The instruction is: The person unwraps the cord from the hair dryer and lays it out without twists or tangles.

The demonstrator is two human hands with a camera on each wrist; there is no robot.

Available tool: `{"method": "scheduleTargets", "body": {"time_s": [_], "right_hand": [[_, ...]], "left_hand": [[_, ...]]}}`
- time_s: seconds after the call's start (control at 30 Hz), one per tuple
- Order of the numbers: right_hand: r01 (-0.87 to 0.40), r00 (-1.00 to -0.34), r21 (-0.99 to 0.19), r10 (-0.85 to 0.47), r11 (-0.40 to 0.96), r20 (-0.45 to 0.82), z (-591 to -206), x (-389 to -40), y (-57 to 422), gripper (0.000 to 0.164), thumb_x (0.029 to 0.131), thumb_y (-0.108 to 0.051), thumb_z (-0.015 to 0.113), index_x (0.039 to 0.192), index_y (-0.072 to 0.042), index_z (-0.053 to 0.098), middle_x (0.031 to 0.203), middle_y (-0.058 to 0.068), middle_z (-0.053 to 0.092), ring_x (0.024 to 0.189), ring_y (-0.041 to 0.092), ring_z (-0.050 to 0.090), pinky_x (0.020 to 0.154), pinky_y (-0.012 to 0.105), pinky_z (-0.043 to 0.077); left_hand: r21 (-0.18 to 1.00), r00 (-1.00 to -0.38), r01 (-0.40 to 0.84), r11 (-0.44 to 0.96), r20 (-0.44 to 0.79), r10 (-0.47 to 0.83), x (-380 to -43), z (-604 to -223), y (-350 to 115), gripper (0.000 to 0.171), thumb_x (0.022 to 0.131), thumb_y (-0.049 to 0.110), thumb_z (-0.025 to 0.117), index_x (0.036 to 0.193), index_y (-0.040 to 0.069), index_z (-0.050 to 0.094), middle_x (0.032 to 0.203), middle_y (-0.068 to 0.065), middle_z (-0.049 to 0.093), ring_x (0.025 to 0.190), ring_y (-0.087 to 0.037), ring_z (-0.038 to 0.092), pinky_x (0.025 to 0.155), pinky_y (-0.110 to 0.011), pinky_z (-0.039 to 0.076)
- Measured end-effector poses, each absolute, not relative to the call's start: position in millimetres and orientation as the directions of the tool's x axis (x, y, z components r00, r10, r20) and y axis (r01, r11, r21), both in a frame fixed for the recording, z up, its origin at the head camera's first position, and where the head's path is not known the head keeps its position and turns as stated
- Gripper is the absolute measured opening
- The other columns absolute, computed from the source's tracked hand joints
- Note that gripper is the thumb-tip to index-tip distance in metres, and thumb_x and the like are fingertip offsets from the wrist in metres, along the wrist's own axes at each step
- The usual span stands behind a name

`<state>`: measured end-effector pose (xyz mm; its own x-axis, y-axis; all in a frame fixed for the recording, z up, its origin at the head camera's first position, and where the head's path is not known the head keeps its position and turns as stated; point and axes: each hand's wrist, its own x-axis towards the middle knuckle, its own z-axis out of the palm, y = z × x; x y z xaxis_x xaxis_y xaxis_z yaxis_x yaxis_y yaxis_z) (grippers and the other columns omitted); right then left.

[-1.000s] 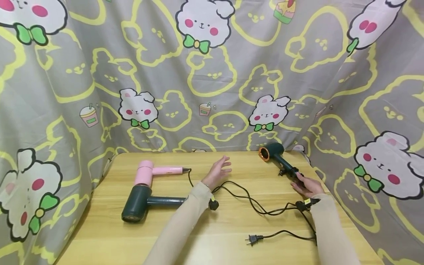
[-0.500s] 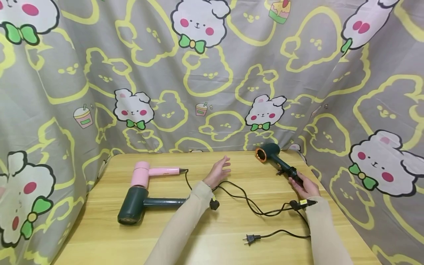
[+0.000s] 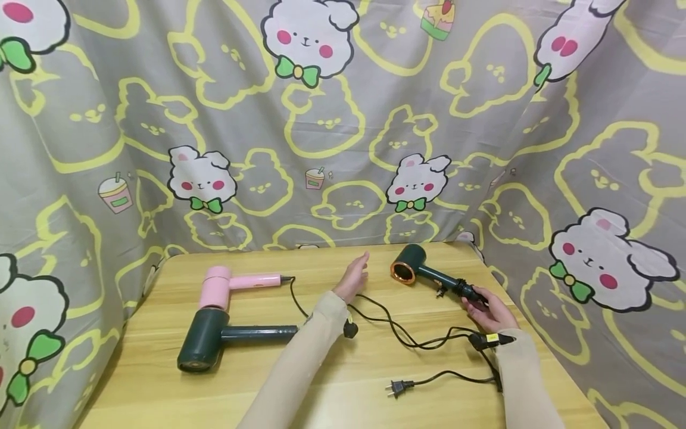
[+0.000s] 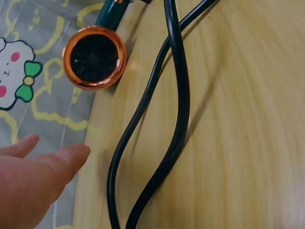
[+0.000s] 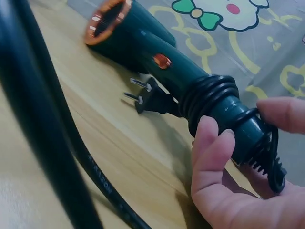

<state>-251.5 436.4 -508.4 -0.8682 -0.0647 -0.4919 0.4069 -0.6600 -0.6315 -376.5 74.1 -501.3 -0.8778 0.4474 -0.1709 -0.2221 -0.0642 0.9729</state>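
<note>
In the head view, the right hand [image 3: 490,310], at the right of the frame, held the grip end of a dark green hair dryer [image 3: 409,257] with a copper-rimmed nozzle, whose head lay toward the back of the tabletop [image 3: 351,399], right of centre. The left hand [image 3: 354,279], near the middle, was extended with fingers relaxed. At the left, a pink hair dryer [image 3: 216,286] lay just above a larger green dryer [image 3: 203,339]. Black cords [image 3: 399,333] ran across the centre right, and a two-pin plug [image 3: 398,388] lay at the lower right. A patterned curtain [image 3: 343,143] filled the upper frame.

In the left wrist view, the extended left hand showed at lower left, well apart from the copper nozzle at upper left; two cord strands crossed at top centre.

In the right wrist view, thumb and fingers gripped the handle end at lower right, just beside a coiled cord [image 5: 209,98] wrapped around the handle; its plug [image 5: 155,98] stuck out near the centre.
</note>
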Motion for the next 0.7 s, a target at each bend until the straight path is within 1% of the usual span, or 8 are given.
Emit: {"method": "scheduleTargets", "body": {"time_s": [0.07,0.17,0.23,0.3,0.37,0.5,0.6,0.7], "right_hand": [[0.401,-0.872,-0.653,-0.048,-0.642,-0.488,-510.6,-250.2,437.3,0.022,0.108,-0.031,0.051,0.126,-0.019,0.046,0.1,0.008,0.07,0.088,0.012,0.07,0.077,0.022,0.055],[0.406,-0.877,-0.677,-0.052,-0.614,-0.478,-513.4,-248.8,438.2,0.015,0.108,-0.034,0.052,0.113,-0.021,0.058,0.098,0.005,0.073,0.086,0.009,0.071,0.074,0.021,0.055],[0.407,-0.882,-0.708,-0.047,-0.577,-0.468,-514.6,-248.8,437.6,0.017,0.108,-0.036,0.051,0.104,-0.025,0.064,0.097,0.003,0.075,0.085,0.007,0.072,0.073,0.02,0.056],[0.402,-0.888,-0.724,-0.047,-0.561,-0.457,-514.6,-249.0,435.8,0.021,0.108,-0.036,0.051,0.1,-0.026,0.067,0.097,0.003,0.076,0.086,0.008,0.074,0.077,0.021,0.058],[0.384,-0.898,-0.734,-0.044,-0.56,-0.437,-514.4,-249.5,433.6,0.019,0.108,-0.034,0.051,0.101,-0.024,0.066,0.098,0.005,0.076,0.091,0.013,0.075,0.087,0.025,0.059],[0.357,-0.913,-0.677,-0.088,-0.644,-0.398,-512.8,-251.5,429.0,0.021,0.108,-0.03,0.05,0.124,-0.017,0.051,0.105,0.013,0.073,0.103,0.025,0.074,0.113,0.031,0.047],[0.345,-0.918,-0.597,-0.13,-0.724,-0.374,-512.1,-254.0,426.0,0.044,0.108,-0.029,0.047,0.147,-0.023,0.029,0.109,0.017,0.071,0.108,0.029,0.071,0.125,0.032,0.029],[0.334,-0.922,-0.567,-0.137,-0.753,-0.362,-511.8,-256.9,423.0,0.059,0.108,-0.029,0.046,0.157,-0.027,0.012,0.112,0.018,0.07,0.11,0.029,0.069,0.128,0.032,0.02]], "left_hand": [[0.975,-0.882,-0.217,-0.044,-0.176,0.437,-377.1,-502.7,80.2,0.077,0.109,0.056,0.036,0.165,0.006,0.02,0.156,-0.024,0.036,0.124,-0.038,0.052,0.115,-0.049,0.038],[0.978,-0.883,-0.21,-0.018,-0.182,0.433,-376.8,-506.6,88.5,0.076,0.109,0.055,0.034,0.165,0.006,0.018,0.157,-0.025,0.037,0.123,-0.039,0.051,0.114,-0.051,0.038],[0.976,-0.877,-0.216,-0.01,-0.19,0.442,-376.0,-509.7,93.5,0.077,0.109,0.055,0.034,0.166,0.006,0.015,0.163,-0.026,0.031,0.139,-0.042,0.044,0.123,-0.054,0.03],[0.975,-0.863,-0.223,-0.014,-0.191,0.468,-374.0,-511.1,97.3,0.08,0.109,0.055,0.033,0.166,0.005,0.009,0.174,-0.021,0.007,0.16,-0.045,0.01,0.128,-0.062,0.011],[0.972,-0.848,-0.236,-0.014,-0.199,0.49,-371.9,-512.1,101.8,0.082,0.109,0.057,0.033,0.167,0.007,0.005,0.175,-0.015,-0.002,0.161,-0.043,0.0,0.129,-0.061,0.007],[0.963,-0.818,-0.266,-0.035,-0.206,0.537,-366.8,-512.9,109.4,0.08,0.109,0.058,0.034,0.168,0.012,0.006,0.176,-0.01,-0.007,0.162,-0.038,-0.005,0.13,-0.058,0.002],[0.958,-0.799,-0.285,-0.042,-0.213,0.562,-363.2,-514.4,113.0,0.076,0.109,0.058,0.034,0.168,0.017,0.009,0.176,-0.009,-0.005,0.162,-0.036,-0.006,0.13,-0.058,0.002],[0.957,-0.793,-0.285,-0.049,-0.207,0.573,-360.6,-516.0,115.0,0.073,0.109,0.057,0.035,0.168,0.02,0.013,0.176,-0.01,-0.003,0.162,-0.035,-0.006,0.129,-0.059,0.003]]}}
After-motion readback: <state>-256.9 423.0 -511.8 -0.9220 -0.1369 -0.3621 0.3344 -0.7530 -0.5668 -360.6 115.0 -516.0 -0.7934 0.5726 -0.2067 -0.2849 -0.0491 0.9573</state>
